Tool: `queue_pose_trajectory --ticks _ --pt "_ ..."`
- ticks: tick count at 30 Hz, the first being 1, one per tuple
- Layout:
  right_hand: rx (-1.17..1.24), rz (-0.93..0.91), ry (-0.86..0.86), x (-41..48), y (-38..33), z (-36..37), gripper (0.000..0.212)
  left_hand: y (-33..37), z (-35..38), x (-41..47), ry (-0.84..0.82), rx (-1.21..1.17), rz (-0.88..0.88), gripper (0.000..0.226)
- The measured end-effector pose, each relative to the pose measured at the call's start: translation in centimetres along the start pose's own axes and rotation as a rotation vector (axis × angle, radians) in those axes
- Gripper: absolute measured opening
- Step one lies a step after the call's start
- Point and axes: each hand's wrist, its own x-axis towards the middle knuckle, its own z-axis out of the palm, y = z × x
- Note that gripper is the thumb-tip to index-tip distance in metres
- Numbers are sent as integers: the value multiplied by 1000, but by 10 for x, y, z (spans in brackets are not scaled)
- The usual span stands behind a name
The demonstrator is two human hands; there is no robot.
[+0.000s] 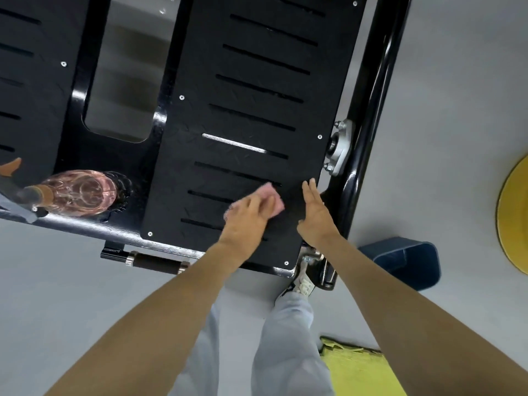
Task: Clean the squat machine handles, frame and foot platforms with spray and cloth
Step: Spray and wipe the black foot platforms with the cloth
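A black slotted foot platform (245, 90) of the squat machine fills the middle of the view. My left hand (247, 217) presses a pink cloth (273, 200) flat against the platform's near right part. My right hand (315, 214) rests open on the platform just right of the cloth, fingers straight. A clear pink spray bottle (81, 192) lies on its side on the black frame at the left, beside a second slotted platform (31, 81). The glossy black frame tube (368, 115) runs along the right edge.
A short handle with chrome ends (155, 262) sticks out under the platform's near edge. A blue bin (405, 261) stands on the grey floor at right, near a yellow disc (514, 218) and a yellow mat (357, 370). My legs and one shoe (303, 284) are below.
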Motion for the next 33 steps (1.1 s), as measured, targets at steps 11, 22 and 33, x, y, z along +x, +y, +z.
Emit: queue_pose_trajectory --ticks 11,22,33 --pt "115 41 155 -10 21 -9 82 -6 -28 43 82 397 -88 82" --pt "480 161 188 -18 38 13 67 23 -37 50 25 666 394 82" --pt "409 165 137 -25 42 22 60 62 23 -10 -136 431 496 73"
